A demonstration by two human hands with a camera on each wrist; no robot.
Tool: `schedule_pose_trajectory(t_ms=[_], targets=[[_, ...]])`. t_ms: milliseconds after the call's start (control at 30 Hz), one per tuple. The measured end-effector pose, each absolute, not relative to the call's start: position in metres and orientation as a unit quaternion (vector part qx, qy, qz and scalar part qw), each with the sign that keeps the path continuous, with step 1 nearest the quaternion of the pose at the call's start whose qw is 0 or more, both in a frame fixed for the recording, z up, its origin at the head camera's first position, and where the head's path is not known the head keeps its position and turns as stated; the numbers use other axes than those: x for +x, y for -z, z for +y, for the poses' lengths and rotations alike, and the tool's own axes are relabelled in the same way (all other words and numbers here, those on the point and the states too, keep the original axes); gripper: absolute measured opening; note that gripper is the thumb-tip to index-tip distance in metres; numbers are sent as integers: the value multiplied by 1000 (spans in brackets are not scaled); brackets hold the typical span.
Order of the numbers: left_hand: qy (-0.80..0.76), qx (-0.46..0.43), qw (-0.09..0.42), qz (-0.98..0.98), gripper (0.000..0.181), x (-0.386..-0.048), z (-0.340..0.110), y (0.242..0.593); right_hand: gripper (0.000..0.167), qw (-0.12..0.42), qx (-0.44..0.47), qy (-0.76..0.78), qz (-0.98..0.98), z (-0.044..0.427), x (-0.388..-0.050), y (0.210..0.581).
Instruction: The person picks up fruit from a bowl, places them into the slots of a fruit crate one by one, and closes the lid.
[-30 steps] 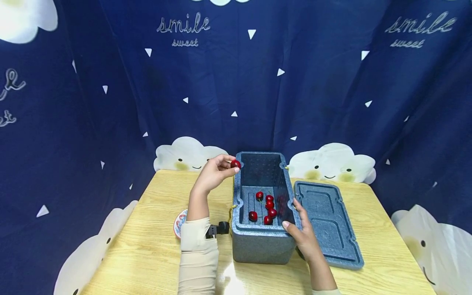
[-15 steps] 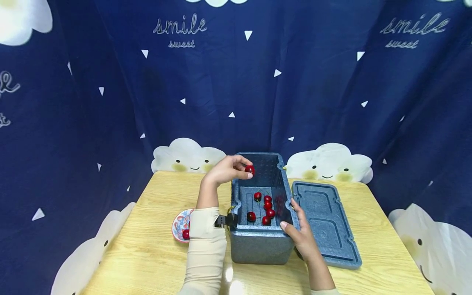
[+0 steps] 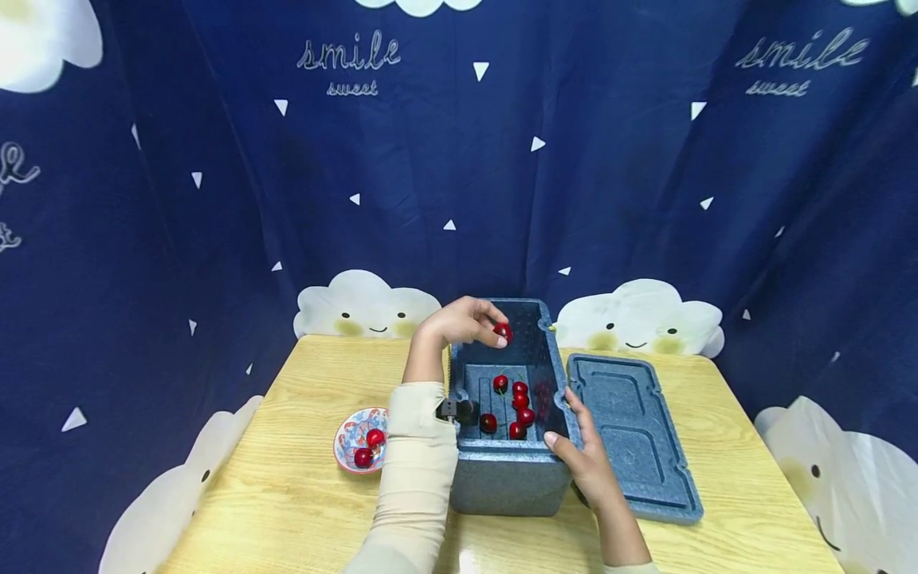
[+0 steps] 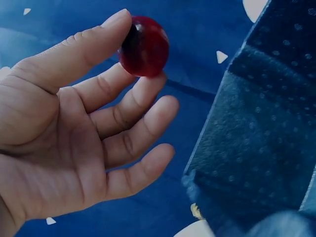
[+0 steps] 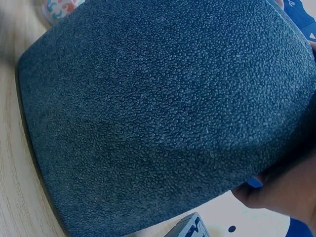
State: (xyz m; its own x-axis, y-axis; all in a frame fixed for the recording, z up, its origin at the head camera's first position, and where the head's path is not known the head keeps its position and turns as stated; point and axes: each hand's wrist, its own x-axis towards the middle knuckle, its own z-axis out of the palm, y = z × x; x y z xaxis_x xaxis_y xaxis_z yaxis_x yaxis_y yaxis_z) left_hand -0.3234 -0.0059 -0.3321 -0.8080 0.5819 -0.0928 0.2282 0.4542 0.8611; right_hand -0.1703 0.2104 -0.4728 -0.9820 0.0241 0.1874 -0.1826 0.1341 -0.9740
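A dark red cherry (image 4: 150,47) is pinched between the thumb and fingertips of my left hand (image 3: 462,321). In the head view that hand is over the left part of an open blue-grey foam box (image 3: 502,482), above its floor. Several cherries (image 3: 525,417) lie on the box floor, some with stems. My right hand (image 3: 591,458) grips the box's near right corner, thumb on the rim and fingers along the outer side. The right wrist view is mostly filled by the box's rough outer wall (image 5: 163,108), with part of the hand at the right edge.
To the left, a patterned bowl (image 3: 344,450) holds two visible cherries (image 3: 363,457), partly beside my left sleeve. The box lid (image 3: 634,446) lies flat on the wooden table (image 3: 287,494) to the right. A blue curtain (image 3: 402,159) hangs behind.
My left hand has moved right with the cherry, from beside the box's left rim to over its inside. The bowl's cherries have come into view. My right hand keeps its hold.
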Motion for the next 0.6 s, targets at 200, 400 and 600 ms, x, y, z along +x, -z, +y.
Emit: schedule_pose_trajectory(t_ms=[200,400,600], targets=[[-445,229,238,832,37,-329,5,341,73,72,54,-656,-749,210,-171,473],[-433,203,258,839,35,-332,13,352,73,70,51,-662,-744,211,-170,473],[-441,186,245,843,34,-332,15,353,72,73,51,-663,-743,209,-169,472]])
